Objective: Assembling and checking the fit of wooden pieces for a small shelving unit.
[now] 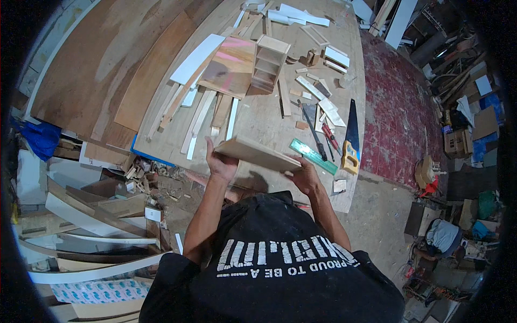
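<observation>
Left hand (222,164) and right hand (305,177): both partly open, grasping opposite ends of tilted, pale rectangular wooden panel (257,154) over light-brown wooden worktop (261,119).

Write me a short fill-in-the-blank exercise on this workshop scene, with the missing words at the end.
1. Of the left hand and the right hand holding the wooden board, the ____ one is nearer the handsaw.
2. The saw handle is coloured ____.
3. The small shelf unit sits to the ____ of the handsaw.
Missing words: right; yellow; left.
</observation>
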{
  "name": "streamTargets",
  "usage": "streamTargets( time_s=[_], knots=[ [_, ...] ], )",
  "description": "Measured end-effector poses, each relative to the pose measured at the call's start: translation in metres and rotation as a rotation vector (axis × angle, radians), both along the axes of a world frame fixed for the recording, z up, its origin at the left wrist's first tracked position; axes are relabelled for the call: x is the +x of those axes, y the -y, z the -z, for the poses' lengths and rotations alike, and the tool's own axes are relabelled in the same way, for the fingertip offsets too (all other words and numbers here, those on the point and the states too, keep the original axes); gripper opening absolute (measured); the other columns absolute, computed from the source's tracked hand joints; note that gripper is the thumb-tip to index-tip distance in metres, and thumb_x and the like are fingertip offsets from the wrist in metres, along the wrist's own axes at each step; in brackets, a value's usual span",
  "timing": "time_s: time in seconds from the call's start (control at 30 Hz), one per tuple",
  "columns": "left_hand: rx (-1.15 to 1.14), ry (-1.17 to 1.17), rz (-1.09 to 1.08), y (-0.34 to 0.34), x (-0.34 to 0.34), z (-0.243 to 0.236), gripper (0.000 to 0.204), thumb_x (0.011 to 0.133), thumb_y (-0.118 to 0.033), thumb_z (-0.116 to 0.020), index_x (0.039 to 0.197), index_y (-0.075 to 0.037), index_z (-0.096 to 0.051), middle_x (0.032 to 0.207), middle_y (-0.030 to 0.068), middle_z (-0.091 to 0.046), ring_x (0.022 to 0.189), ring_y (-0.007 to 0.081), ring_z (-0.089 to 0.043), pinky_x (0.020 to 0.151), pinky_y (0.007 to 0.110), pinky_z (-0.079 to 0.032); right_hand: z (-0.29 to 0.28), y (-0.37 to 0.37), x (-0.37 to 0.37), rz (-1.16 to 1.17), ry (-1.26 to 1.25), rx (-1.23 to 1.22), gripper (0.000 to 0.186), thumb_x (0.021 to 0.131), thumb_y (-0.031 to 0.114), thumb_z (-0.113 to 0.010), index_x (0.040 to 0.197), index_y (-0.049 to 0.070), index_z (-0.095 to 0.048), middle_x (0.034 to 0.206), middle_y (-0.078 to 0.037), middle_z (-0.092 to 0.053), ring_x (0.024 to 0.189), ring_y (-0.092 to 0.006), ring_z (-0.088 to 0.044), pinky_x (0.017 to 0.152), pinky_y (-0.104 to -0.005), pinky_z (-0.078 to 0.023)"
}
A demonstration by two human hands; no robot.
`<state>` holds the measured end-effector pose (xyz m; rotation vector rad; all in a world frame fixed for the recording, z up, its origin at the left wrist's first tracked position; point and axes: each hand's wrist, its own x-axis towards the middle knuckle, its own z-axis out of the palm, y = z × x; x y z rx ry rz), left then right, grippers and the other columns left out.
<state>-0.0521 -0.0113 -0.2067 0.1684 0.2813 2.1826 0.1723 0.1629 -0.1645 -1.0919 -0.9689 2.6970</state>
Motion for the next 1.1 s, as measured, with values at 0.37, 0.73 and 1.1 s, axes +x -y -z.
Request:
streamTargets(
  time_s=[0.37, 0.73, 1.1],
  knots=[
    [-0.767, -0.286, 0.168, 0.013, 0.005, -0.035, 0.037, 0.093, -0.022, -0.067, 0.124, -0.003, -0.056, 0.113, 0.0124, -0.063, 0.100, 0.0246, -0.064, 0.088, 0.036, -0.054, -0.002, -0.010, 0.012, 0.166, -0.051, 0.503, 0.060, 0.094, -0.002, -0.057, 0.149, 0.003, -0.035, 0.146, -0.016, -0.045, 0.129, -0.0251, -0.049, 0.101, -0.0344, -0.046],
    [-0.866, -0.463, 0.036, 0.009, 0.021, 0.022, 0.051, 0.099, -0.006, -0.053, 0.146, 0.003, -0.036, 0.130, 0.0134, -0.058, 0.116, 0.0195, -0.057, 0.101, 0.032, -0.044, 0.031, 0.002, 0.016, 0.385, -0.062, 0.313, 0.055, 0.099, 0.010, -0.054, 0.150, 0.006, -0.035, 0.142, -0.011, -0.048, 0.122, -0.0206, -0.054, 0.098, -0.0340, -0.049],
    [-0.726, -0.321, 0.104, 0.000, 0.006, 0.026, 0.054, 0.107, -0.031, -0.033, 0.151, 0.000, -0.031, 0.147, 0.0146, -0.045, 0.132, 0.0191, -0.044, 0.111, 0.030, -0.033, 0.058, -0.017, 0.041, 0.193, 0.060, 0.356, 0.050, 0.103, 0.017, -0.039, 0.153, 0.012, -0.034, 0.149, -0.009, -0.042, 0.129, -0.0243, -0.046, 0.102, -0.0411, -0.041]
  ],
)
